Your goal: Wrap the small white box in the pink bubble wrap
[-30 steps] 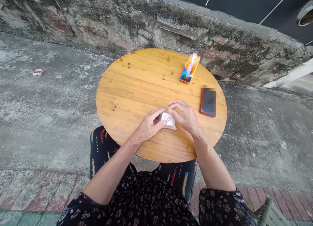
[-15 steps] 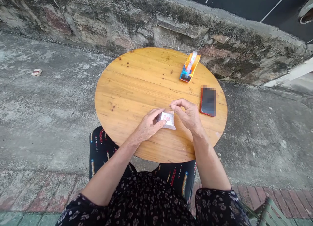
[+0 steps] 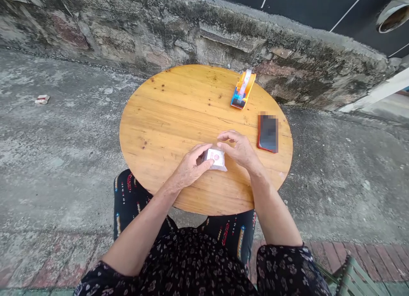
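A small white box in clear plastic wrap (image 3: 217, 158), with a reddish print on top, is near the front middle of the round wooden table (image 3: 166, 117). My left hand (image 3: 193, 166) grips it from the left, thumb on the top face and fingers round the far side. Just above the box's far right corner is my right hand (image 3: 238, 149), its thumb and fingers parted. Nothing shows between those fingers.
A yellow and blue tape dispenser (image 3: 243, 89) stands at the table's back right. A phone in a red case (image 3: 268, 133) lies at the right edge. Behind the table runs a stone wall (image 3: 153, 36). A small crumpled pack (image 3: 42, 99) lies on the ground at left.
The fingers of my right hand have gone from pinched together to apart, near the box's far edge. My left hand keeps its hold. The whole view has shifted slightly.
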